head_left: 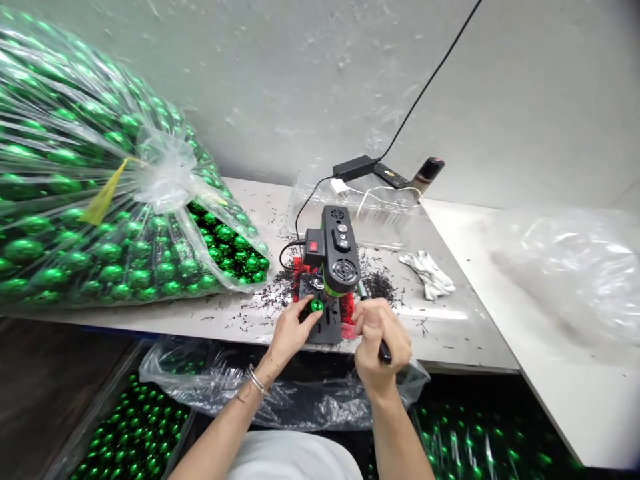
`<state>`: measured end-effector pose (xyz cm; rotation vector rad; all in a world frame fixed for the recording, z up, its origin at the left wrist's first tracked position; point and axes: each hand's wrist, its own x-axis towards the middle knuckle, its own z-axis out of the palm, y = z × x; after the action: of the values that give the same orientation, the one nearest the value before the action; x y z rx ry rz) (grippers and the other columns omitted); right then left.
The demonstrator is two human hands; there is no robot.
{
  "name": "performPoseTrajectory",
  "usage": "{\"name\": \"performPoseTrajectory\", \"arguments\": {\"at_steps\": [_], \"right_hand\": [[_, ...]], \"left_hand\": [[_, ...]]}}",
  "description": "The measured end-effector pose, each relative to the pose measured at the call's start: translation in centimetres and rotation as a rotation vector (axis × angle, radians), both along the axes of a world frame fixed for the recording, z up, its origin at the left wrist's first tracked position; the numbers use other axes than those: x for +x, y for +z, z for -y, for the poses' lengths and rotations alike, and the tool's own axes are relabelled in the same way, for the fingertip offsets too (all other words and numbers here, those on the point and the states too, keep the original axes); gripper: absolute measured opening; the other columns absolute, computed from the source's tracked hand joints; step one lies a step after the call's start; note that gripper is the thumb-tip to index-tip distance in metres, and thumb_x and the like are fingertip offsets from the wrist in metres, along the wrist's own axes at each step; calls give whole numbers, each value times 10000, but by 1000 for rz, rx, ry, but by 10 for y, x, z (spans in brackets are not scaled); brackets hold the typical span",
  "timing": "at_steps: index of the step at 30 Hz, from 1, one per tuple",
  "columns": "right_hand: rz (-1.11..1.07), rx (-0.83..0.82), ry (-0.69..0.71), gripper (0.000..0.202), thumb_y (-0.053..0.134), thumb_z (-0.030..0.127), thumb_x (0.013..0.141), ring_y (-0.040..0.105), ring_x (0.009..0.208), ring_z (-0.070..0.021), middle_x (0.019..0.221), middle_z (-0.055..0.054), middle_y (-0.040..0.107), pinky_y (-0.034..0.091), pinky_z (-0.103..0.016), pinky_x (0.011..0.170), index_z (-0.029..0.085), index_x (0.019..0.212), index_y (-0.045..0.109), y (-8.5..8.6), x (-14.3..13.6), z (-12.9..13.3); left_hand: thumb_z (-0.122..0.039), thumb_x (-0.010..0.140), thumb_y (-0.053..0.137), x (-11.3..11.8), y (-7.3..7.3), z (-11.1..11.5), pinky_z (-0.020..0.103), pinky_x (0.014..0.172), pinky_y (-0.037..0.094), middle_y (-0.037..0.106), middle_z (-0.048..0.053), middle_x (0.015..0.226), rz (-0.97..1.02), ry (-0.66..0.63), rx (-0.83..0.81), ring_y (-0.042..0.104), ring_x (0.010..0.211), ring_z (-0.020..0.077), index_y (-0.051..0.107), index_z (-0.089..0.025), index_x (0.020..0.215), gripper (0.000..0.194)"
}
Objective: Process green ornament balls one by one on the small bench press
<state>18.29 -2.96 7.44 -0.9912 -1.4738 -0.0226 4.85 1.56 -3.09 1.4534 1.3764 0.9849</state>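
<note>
A small black bench drill press (340, 250) with a red switch stands on the table. My left hand (295, 323) pinches a shiny green ball (317, 305) between thumb and fingers, at the slotted black base (325, 332) under the machine's head. My right hand (383, 337) is wrapped round the black-gripped lever (385, 351) on the machine's right side. The tip of the tool under the head is hidden. Dark curled shavings (377, 287) lie around the base, and red material (347, 310) shows beneath it.
A big clear bag of green balls (100, 220) bulges at the left, its lower side torn open. Behind the machine are a clear plastic tray (385, 230), a power adapter (355, 167) and a dark bottle (429, 172). White gloves (430, 273) lie right. More green balls (135, 427) sit below the table.
</note>
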Motion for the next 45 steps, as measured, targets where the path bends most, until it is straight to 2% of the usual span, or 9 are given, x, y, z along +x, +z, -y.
{"name": "performPoseTrajectory", "arguments": {"at_steps": [4, 9, 19, 25, 30, 34, 38, 42, 45], "right_hand": [[-1, -14, -3, 295, 454, 36, 918, 538, 622, -115, 616, 33, 493, 410, -267, 583, 203, 676, 461, 4, 0, 0], [31, -16, 4, 269, 437, 32, 919, 549, 653, -116, 651, 22, 509, 427, -261, 594, 200, 713, 476, -4, 1, 5], [26, 119, -40, 327, 353, 217, 1008, 544, 633, -117, 739, -3, 550, 497, -331, 687, 200, 703, 469, -85, 1, -1], [74, 154, -67, 315, 352, 219, 1004, 578, 628, -120, 742, 9, 556, 526, -361, 736, 207, 714, 474, -102, 4, -6], [124, 160, -28, 318, 386, 197, 987, 568, 615, -114, 709, 19, 548, 518, -332, 708, 206, 681, 470, -88, 6, -7], [13, 131, -26, 309, 399, 73, 946, 528, 607, -109, 684, 10, 512, 428, -279, 585, 194, 667, 448, -46, 4, -2], [-47, -36, -14, 273, 480, 39, 910, 543, 618, -118, 650, 6, 522, 392, -271, 558, 182, 679, 492, -7, 3, 2], [-80, 11, -26, 280, 489, 36, 902, 536, 601, -120, 630, 7, 516, 385, -280, 551, 182, 663, 480, -6, -1, 1], [-87, 44, -25, 305, 475, 22, 900, 524, 593, -122, 599, 14, 490, 372, -282, 543, 188, 644, 460, -16, -3, 0]], "left_hand": [[-268, 845, 707, 2, -6, 2, 459, 991, 504, 742, 120, 1162, -249, -68, 293, 667, 1097, 288, 708, -179, 1166, 333], [-339, 876, 703, 6, -21, 0, 493, 1001, 480, 755, 108, 1105, -314, -38, 478, 675, 1042, 280, 710, -195, 1110, 274], [-371, 892, 689, 8, -29, -1, 475, 965, 495, 758, 101, 1059, -294, -24, 551, 673, 986, 262, 701, -202, 1123, 287], [-355, 885, 695, 8, -28, 1, 514, 1027, 460, 755, 97, 1080, -261, -29, 489, 670, 1024, 272, 703, -212, 1122, 278], [-339, 858, 728, 10, -23, -1, 527, 1035, 460, 752, 94, 1085, -228, -49, 433, 667, 1027, 281, 706, -221, 1128, 296], [-288, 837, 753, 10, -19, 3, 520, 1014, 483, 745, 100, 1109, -189, -39, 417, 656, 1044, 289, 702, -215, 1148, 323], [-276, 896, 676, -6, -20, 32, 495, 997, 501, 711, 119, 1175, -201, -65, 470, 632, 1110, 285, 628, -227, 1288, 398], [-582, 803, 717, -33, -22, 58, 511, 1003, 495, 636, 170, 1284, -305, -165, 639, 597, 1178, 323, 447, -219, 1473, 809], [-652, 830, 635, -53, -8, 37, 517, 997, 483, 576, 196, 1357, -409, -25, 714, 560, 1228, 350, 414, -203, 1489, 827]]}}
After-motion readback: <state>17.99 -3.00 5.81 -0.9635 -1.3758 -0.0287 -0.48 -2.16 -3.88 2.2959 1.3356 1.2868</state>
